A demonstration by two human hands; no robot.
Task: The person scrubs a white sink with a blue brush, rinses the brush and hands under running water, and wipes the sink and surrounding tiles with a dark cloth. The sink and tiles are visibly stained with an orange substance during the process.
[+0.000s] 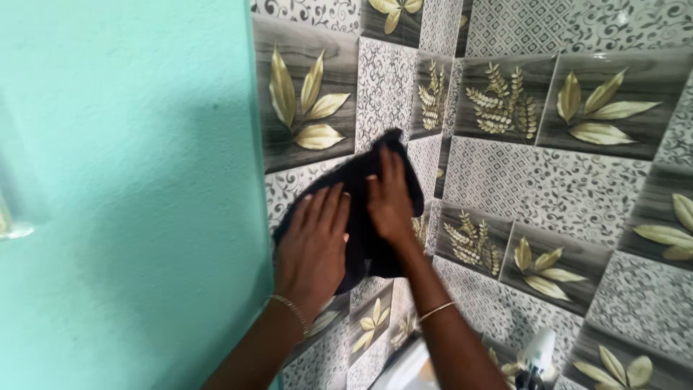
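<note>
Both hands flat on a black cloth (361,217), pressing it against the tiled wall (548,180) near the corner. Left hand (312,245) and right hand (390,202): fingers spread, palms down, no closed grip. Green wall (123,180) just left. White tap (538,354) below right, well apart. Thin bangles on both wrists

Cloth (361,217): black, plain; painted wall (123,180) at left: flat mint green; tiled wall (548,180) at right: grey wood-grain tiles with pale gold leaf sprigs, alternating with white tiles in grey scroll and lattice prints; bangles (292,310): gold.
</note>
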